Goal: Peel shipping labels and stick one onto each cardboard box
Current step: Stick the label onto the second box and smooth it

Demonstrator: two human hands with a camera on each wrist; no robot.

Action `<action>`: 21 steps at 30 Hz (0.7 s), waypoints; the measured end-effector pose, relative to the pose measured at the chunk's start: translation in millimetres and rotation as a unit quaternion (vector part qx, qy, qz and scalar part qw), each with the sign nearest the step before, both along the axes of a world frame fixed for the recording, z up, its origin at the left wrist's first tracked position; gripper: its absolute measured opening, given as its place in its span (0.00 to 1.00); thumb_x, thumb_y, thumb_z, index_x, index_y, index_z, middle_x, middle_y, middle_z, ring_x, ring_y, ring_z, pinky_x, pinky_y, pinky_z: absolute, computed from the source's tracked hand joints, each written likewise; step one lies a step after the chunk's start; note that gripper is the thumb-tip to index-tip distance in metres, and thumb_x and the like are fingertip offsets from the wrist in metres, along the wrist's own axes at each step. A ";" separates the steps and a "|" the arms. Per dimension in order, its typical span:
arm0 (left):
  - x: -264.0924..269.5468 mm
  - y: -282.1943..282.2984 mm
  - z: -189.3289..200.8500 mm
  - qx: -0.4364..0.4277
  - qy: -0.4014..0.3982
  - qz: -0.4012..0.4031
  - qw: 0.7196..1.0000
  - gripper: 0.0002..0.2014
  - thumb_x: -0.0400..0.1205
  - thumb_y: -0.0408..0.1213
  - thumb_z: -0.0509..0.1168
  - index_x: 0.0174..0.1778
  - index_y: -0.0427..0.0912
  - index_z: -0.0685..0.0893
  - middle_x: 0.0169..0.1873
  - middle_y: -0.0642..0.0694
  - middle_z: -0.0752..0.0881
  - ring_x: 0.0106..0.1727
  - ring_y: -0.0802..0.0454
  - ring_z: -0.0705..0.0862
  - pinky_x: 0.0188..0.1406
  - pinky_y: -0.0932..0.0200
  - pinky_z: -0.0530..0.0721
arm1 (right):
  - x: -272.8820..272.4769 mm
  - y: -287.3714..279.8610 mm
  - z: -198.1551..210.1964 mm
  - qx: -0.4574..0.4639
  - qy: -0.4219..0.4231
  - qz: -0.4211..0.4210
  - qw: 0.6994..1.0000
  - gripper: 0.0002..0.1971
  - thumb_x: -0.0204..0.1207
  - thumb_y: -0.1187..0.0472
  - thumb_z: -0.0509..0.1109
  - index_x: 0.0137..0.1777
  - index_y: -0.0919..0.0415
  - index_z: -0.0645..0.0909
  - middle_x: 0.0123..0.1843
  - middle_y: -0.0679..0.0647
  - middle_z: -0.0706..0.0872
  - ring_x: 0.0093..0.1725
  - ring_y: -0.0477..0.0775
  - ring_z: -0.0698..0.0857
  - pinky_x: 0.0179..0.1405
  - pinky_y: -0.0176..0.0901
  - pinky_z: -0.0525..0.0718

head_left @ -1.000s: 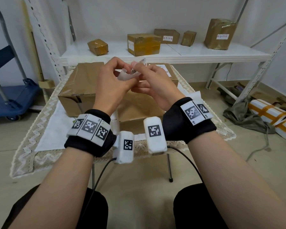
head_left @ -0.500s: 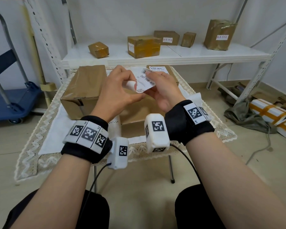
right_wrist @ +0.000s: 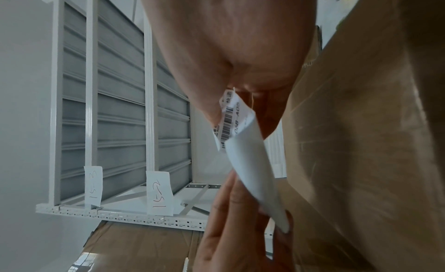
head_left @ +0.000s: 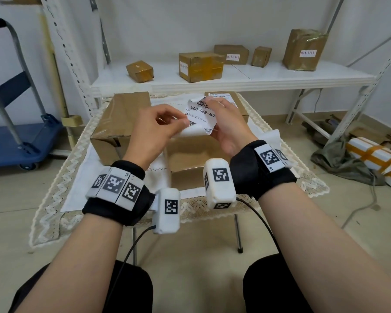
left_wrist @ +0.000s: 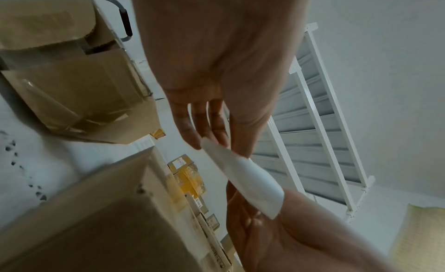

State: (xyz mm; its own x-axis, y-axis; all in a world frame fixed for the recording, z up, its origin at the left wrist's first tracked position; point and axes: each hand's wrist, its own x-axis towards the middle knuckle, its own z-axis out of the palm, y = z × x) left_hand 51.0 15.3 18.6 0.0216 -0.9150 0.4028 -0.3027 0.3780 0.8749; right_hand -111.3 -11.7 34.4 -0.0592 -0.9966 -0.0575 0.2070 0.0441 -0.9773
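Both hands pinched a shipping label (head_left: 201, 115) reading "060-06B-A05": left hand (head_left: 155, 129) at its lower edge, right hand (head_left: 227, 123) at its barcode end, above the front cardboard box (head_left: 190, 159).

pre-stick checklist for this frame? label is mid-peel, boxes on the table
1. Left hand grip on backing: ok, pinched.
2. Right hand grip on label: ok, pinched at its top.
3. Label fully off backing: not ok, lower part joined.
4. Label flat: not ok, top corner curled.
5. Bare target box: ok, left box top shows no label.
6. Adhesive side clean: cannot tell.
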 end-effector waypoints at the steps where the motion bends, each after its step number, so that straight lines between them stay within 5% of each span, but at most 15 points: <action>1: 0.4 -0.2 -0.8 0.005 -0.024 -0.004 1.000 0.04 0.77 0.34 0.79 0.41 0.47 0.92 0.36 0.50 0.89 0.35 0.59 0.83 0.39 0.67 0.80 | 0.2 -0.2 -0.3 0.002 0.002 0.004 1.000 0.05 0.87 0.55 0.67 0.57 0.54 0.83 0.49 0.54 0.92 0.44 0.53 0.89 0.37 0.42 0.84; 5: -0.8 1.4 0.0 0.042 -0.064 -0.013 0.997 0.08 0.73 0.35 0.82 0.39 0.52 0.91 0.51 0.56 0.83 0.40 0.59 0.83 0.40 0.70 0.81 | 0.3 -1.7 -3.0 0.009 -0.002 0.014 1.000 0.11 0.88 0.54 0.67 0.64 0.59 0.82 0.52 0.57 0.92 0.49 0.55 0.89 0.44 0.46 0.85; 7: -1.0 1.0 -0.1 0.060 -0.064 -0.025 0.996 0.10 0.73 0.32 0.82 0.42 0.51 0.92 0.53 0.53 0.85 0.39 0.57 0.82 0.42 0.64 0.82 | 0.4 -3.1 -4.2 0.009 -0.004 0.013 1.000 0.14 0.88 0.55 0.66 0.67 0.61 0.82 0.54 0.57 0.92 0.50 0.55 0.90 0.47 0.49 0.86; 11: -0.9 0.2 -0.8 0.084 -0.056 -0.026 0.995 0.16 0.71 0.29 0.82 0.52 0.48 0.92 0.48 0.51 0.87 0.37 0.55 0.82 0.43 0.62 0.83 | -0.4 -3.8 -5.8 0.003 -0.001 0.024 1.000 0.06 0.87 0.61 0.66 0.59 0.56 0.83 0.49 0.54 0.91 0.47 0.55 0.88 0.44 0.46 0.85; 16: -2.7 -2.2 -0.9 0.098 -0.028 -0.023 0.995 0.22 0.70 0.25 0.82 0.58 0.47 0.90 0.48 0.48 0.83 0.41 0.57 0.86 0.38 0.65 0.88 | -2.9 -7.2 -8.7 0.003 0.027 0.014 1.000 0.09 0.85 0.67 0.66 0.61 0.57 0.83 0.60 0.61 0.90 0.52 0.59 0.90 0.39 0.45 0.87; 18: -5.0 -2.2 -0.8 0.104 -0.013 -0.021 0.994 0.21 0.71 0.24 0.81 0.58 0.45 0.90 0.46 0.46 0.81 0.41 0.56 0.85 0.37 0.62 0.87 | -3.8 -10.0 -11.0 0.007 0.037 -0.005 0.999 0.06 0.82 0.67 0.70 0.56 0.57 0.78 0.61 0.64 0.89 0.50 0.59 0.89 0.38 0.45 0.86; 21: -6.9 -4.3 -2.7 0.109 -0.002 -0.018 0.994 0.19 0.71 0.25 0.81 0.56 0.44 0.91 0.44 0.47 0.79 0.44 0.52 0.83 0.37 0.59 0.85 | -6.9 -13.3 -16.0 -0.008 0.029 -0.026 0.999 0.15 0.78 0.70 0.74 0.46 0.56 0.69 0.54 0.64 0.83 0.54 0.65 0.89 0.39 0.48 0.84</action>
